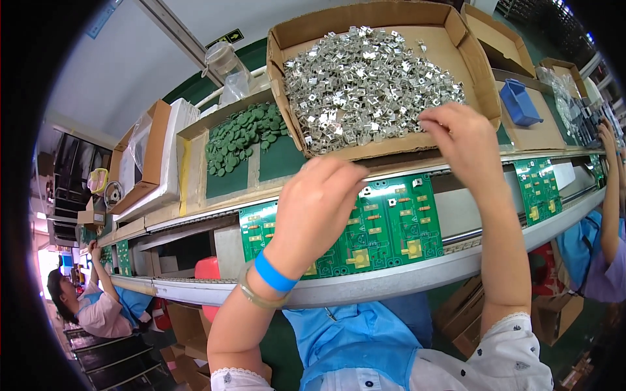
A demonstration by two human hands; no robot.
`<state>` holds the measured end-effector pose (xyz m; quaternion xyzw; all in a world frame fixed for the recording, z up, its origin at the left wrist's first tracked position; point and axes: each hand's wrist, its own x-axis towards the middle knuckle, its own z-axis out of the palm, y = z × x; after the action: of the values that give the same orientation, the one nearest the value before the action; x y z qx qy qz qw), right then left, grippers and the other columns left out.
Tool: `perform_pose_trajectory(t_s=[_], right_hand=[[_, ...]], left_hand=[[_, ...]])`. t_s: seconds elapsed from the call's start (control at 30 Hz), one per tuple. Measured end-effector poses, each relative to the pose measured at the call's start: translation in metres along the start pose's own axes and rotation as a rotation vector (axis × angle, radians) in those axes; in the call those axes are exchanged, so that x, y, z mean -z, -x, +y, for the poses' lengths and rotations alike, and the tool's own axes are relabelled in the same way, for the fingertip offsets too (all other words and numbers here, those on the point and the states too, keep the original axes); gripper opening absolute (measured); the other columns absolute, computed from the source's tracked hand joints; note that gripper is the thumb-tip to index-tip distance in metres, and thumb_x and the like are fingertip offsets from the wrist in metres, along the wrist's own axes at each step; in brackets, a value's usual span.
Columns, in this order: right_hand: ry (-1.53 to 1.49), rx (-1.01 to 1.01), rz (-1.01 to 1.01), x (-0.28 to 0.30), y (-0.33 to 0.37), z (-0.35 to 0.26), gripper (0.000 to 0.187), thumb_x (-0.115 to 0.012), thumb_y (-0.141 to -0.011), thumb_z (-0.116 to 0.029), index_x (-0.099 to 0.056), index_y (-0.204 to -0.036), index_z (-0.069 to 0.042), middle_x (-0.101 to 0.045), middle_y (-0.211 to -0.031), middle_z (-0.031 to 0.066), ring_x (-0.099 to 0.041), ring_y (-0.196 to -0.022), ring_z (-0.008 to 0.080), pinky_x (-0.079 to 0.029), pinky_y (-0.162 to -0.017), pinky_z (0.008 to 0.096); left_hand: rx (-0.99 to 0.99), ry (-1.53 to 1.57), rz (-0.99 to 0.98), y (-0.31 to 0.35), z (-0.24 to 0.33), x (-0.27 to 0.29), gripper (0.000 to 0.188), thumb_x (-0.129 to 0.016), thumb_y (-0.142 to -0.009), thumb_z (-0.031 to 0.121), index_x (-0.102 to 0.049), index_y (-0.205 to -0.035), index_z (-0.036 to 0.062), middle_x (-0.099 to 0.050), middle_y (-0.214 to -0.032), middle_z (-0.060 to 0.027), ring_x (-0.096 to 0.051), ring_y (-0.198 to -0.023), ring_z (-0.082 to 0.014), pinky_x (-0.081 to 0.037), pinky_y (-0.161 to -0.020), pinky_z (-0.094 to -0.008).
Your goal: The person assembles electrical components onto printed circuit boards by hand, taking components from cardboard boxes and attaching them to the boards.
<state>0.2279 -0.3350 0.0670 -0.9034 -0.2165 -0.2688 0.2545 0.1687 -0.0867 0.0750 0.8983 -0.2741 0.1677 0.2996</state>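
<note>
My left hand (pixel 310 212), with a blue band at the wrist, hangs over a green circuit board panel (pixel 422 225) on the rail. Its fingers are curled together toward the board's far edge, and whatever they hold is hidden. Small silvery metal parts and orange-banded components sit on the panel. To the right, my right hand (pixel 471 146) is raised at the near edge of a shallow cardboard box (pixel 479 58). Thumb and fingers are drawn together beside a heap of small metal parts (pixel 372 85); I cannot make out anything between them.
Green disc-shaped components (pixel 241 138) lie in a compartment left of the box. A blue plastic bin (pixel 520 103) stands at the right. Another circuit board (pixel 540 189) rests farther along the conveyor rail (pixel 365 287). Co-workers (pixel 98 303) sit at both ends. A clear plastic jar (pixel 225 62) stands behind.
</note>
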Motion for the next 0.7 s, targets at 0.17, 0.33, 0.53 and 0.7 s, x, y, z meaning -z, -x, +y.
perform_pose_trajectory(t_s=[0.17, 0.33, 0.53, 0.7], right_hand=[[0.165, 0.157, -0.103, -0.012, -0.019, 0.027, 0.012, -0.070, -0.080, -0.008, -0.075, -0.090, -0.009, -0.067, -0.087, 0.0077, -0.064, -0.090, 0.0283, -0.052, -0.079, 0.0413], [0.299, 0.198, -0.154, -0.023, -0.022, 0.030, 0.013, -0.067, -0.075, -0.005, -0.073, -0.084, -0.010, -0.064, -0.087, 0.0048, -0.062, -0.093, 0.0264, -0.051, -0.081, 0.0394], [0.163, 0.178, -0.047, -0.021, -0.016, 0.035, 0.012, -0.069, -0.075, -0.006, -0.073, -0.086, -0.010, -0.064, -0.089, 0.0033, -0.062, -0.091, 0.0257, -0.050, -0.080, 0.0384], [0.139, 0.260, -0.125, -0.026, -0.020, 0.026, 0.010, -0.071, -0.077, -0.008, -0.074, -0.086, -0.009, -0.064, -0.091, 0.0034, -0.061, -0.093, 0.0263, -0.048, -0.085, 0.0391]], left_hand=[[-0.015, -0.053, 0.017, -0.065, -0.008, -0.042, 0.014, -0.072, -0.084, 0.013, -0.073, -0.095, 0.0046, -0.067, -0.087, -0.0131, -0.065, -0.086, -0.0336, -0.052, -0.075, -0.0432], [0.055, -0.144, -0.144, -0.089, -0.025, -0.066, 0.019, -0.075, -0.081, 0.019, -0.075, -0.093, 0.0050, -0.068, -0.088, -0.0129, -0.066, -0.086, -0.0342, -0.052, -0.076, -0.0450], [0.105, -0.008, -0.054, -0.086, -0.029, -0.057, 0.018, -0.076, -0.083, 0.018, -0.076, -0.094, 0.0035, -0.070, -0.085, -0.0131, -0.067, -0.076, -0.0289, -0.053, -0.069, -0.0392], [0.270, 0.166, -0.042, -0.087, -0.034, -0.035, 0.021, -0.073, -0.089, 0.018, -0.075, -0.099, -0.0001, -0.074, -0.083, -0.0124, -0.065, -0.068, -0.0161, -0.051, -0.063, -0.0302]])
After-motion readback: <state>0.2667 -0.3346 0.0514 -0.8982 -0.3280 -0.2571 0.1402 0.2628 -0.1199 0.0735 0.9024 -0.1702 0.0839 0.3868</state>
